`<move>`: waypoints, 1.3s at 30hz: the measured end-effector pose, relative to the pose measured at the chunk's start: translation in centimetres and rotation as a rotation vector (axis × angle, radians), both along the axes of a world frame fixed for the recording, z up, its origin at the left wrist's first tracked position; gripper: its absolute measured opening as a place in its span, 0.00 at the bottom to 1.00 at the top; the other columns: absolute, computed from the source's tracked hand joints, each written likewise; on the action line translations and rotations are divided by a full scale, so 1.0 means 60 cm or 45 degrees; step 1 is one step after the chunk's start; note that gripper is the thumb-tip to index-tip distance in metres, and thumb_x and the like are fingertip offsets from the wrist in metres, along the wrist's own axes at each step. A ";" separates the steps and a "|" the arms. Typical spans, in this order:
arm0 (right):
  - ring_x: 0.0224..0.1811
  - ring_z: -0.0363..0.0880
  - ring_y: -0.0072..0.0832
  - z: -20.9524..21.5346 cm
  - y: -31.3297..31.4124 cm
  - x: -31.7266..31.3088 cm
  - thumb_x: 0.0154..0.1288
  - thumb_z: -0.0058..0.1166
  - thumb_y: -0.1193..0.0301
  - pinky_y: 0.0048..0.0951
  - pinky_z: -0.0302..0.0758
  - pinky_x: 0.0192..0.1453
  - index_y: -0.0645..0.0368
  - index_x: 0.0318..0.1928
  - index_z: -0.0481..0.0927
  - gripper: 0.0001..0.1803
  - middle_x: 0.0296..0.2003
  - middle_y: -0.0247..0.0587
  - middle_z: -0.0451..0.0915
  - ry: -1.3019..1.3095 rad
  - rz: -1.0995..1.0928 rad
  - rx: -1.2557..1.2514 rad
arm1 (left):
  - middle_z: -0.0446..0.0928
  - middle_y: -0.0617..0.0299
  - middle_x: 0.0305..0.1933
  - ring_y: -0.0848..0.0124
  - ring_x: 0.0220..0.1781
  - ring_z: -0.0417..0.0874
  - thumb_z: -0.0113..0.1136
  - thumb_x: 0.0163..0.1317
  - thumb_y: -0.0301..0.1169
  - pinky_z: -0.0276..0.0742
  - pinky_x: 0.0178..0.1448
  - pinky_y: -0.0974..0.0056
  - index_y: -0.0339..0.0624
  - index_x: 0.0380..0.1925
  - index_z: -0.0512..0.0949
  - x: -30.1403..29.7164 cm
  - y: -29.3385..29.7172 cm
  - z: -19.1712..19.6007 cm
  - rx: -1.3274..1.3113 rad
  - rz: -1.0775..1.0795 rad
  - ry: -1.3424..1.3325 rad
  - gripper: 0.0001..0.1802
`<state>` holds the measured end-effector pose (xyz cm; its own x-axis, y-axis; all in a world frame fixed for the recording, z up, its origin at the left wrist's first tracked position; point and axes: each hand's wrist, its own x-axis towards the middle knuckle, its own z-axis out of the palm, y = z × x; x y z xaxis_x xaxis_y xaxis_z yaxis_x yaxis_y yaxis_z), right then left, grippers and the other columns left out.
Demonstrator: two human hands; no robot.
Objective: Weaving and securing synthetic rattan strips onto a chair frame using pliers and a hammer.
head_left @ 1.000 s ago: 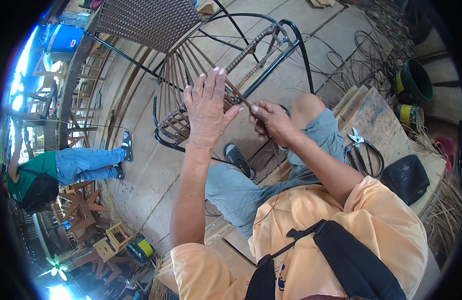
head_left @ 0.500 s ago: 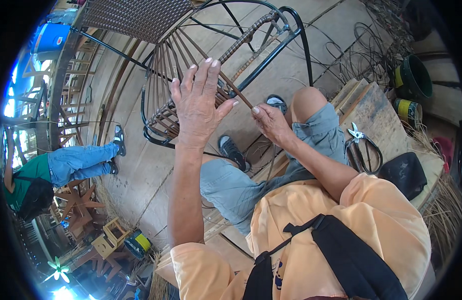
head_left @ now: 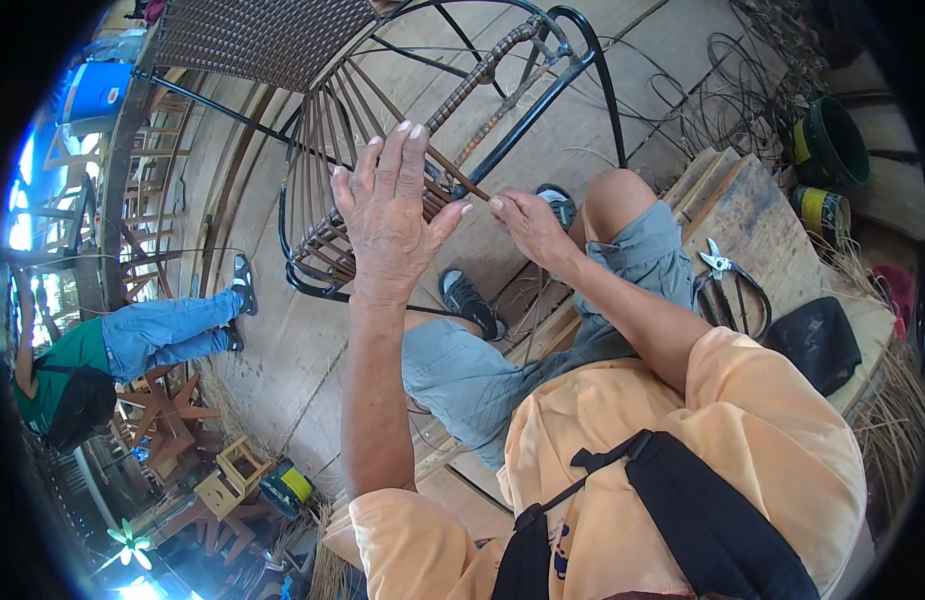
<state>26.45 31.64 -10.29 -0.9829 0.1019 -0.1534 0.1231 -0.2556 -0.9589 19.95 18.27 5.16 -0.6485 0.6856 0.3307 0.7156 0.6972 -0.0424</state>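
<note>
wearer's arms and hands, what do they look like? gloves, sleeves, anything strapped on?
Both hands bare: left hand, right hand, no gloves, rings or watch visible. Forearms bare up to short orange sleeves of a shirt. A black strap crosses the chest.

To my right, on the weathered wooden bench (head_left: 762, 215), lie my steel pruning shears with dark loop handles (head_left: 727, 285), and just beside them a flat black pouch (head_left: 817, 342). Farther off at the bench's end stand a dark green plastic bucket (head_left: 832, 140) and a small yellow-banded tin can (head_left: 820, 210). Loose coils of thin dark cane (head_left: 722, 95) sprawl over the plank floor. Off to my left a person in a green shirt and blue jeans (head_left: 112, 350) sits on the floor, with a blue plastic barrel (head_left: 94, 92) well beyond.
</note>
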 end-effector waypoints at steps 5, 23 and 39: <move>0.26 0.67 0.24 0.016 -0.010 -0.044 0.67 0.43 0.62 0.28 0.67 0.33 0.65 0.32 0.75 0.17 0.21 0.36 0.70 0.073 -0.035 0.244 | 0.58 0.63 0.66 0.56 0.68 0.54 0.68 0.39 0.52 0.46 0.66 0.40 0.50 0.65 0.57 0.019 0.007 0.000 -0.039 0.157 0.037 0.52; 0.28 0.73 0.13 0.075 -0.027 -0.181 0.62 0.55 0.64 0.17 0.70 0.29 0.63 0.35 0.81 0.13 0.27 0.27 0.78 0.240 0.351 -0.446 | 0.63 0.55 0.59 0.56 0.64 0.59 0.48 0.49 0.69 0.42 0.67 0.46 0.39 0.59 0.60 0.024 0.011 -0.064 0.146 0.423 0.344 0.49; 0.35 0.76 0.20 0.040 -0.063 -0.157 0.59 0.56 0.66 0.22 0.76 0.40 0.62 0.41 0.76 0.14 0.34 0.35 0.77 0.307 0.728 -1.524 | 0.62 0.51 0.60 0.52 0.64 0.59 0.57 0.44 0.67 0.45 0.66 0.44 0.39 0.59 0.58 0.028 0.019 -0.059 0.125 0.421 0.248 0.52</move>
<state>17.03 27.86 -7.91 -0.8571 -0.4017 0.3225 0.3540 -0.9141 -0.1976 21.62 19.38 1.64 -0.7476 0.4094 0.5229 0.4369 0.8962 -0.0772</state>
